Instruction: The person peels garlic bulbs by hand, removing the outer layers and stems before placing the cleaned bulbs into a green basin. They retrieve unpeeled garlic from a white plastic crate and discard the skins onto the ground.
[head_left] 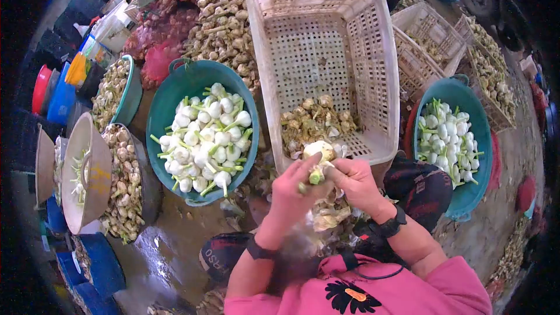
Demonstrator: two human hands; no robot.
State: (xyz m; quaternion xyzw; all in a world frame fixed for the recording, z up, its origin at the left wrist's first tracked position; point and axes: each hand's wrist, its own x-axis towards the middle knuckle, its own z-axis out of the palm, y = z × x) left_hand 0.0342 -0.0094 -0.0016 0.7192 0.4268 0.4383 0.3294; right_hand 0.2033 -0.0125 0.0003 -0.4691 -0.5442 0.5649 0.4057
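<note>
Just below the near edge of the white crate (pixel 389 81), both hands meet on one garlic bulb (pixel 319 150), pale with a cut green stem turned toward me. My left hand (pixel 291 185) is closed round it from the left, its fingers slightly blurred. From the right, my right hand (pixel 357 182) pinches at the bulb with thumb and fingers; its fingertips are partly hidden. Unpeeled brown garlic bulbs (pixel 318 118) lie in the near end of the crate. Loose papery skins (pixel 329 219) gather beneath my hands, over my lap.
A green tub (pixel 153 122) of peeled white garlic stands left of the crate, another green tub (pixel 489 134) of it at right. Heaped unpeeled garlic (pixel 224 26) and red net sacks (pixel 157 29) lie behind. More bowls (pixel 96 181) and crates (pixel 429 20) surround me.
</note>
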